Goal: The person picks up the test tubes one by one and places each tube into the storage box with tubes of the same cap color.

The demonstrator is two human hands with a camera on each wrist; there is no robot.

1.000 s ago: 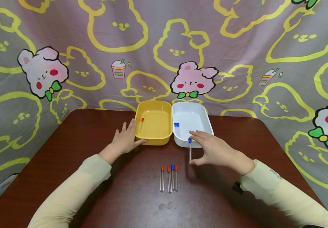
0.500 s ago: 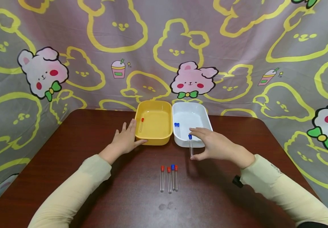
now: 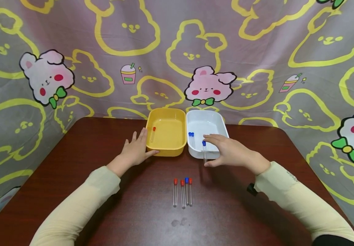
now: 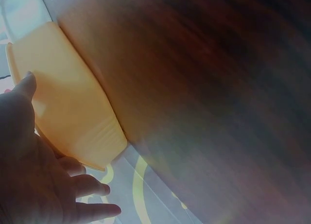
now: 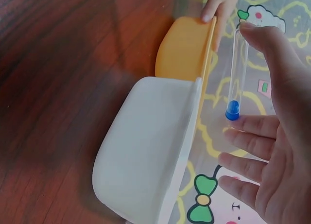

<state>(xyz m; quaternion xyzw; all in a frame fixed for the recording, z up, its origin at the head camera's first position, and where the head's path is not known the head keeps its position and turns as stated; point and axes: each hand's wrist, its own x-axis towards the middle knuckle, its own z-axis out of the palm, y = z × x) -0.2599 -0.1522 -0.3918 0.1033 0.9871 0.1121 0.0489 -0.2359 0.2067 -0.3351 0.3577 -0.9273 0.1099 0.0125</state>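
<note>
My right hand (image 3: 233, 153) pinches a blue-capped test tube (image 3: 205, 155) lengthwise, thumb at its rounded end and index finger at the cap. In the right wrist view the clear tube (image 5: 238, 71) spans thumb and fingertip, the other fingers extended. It overlaps the front wall of the white basin (image 3: 196, 152) in the head view. My left hand (image 3: 132, 150), fingers spread, rests at the left front corner of the yellow basin (image 3: 166, 153); its thumb lies along the basin wall (image 4: 68, 88) in the left wrist view.
Inside the yellow basin lies a red-capped tube (image 3: 153, 135). Two blue-capped tubes (image 3: 191, 136) lie in the white basin. Nearer on the dark wooden table (image 3: 127, 212) are three red-capped tubes (image 3: 175, 194) and a blue-capped one (image 3: 187, 194). A patterned curtain (image 3: 161, 68) hangs behind.
The right hand has moved slightly forward and up with the test tube, toward the white basin. The left hand and the other tubes stay where they were.
</note>
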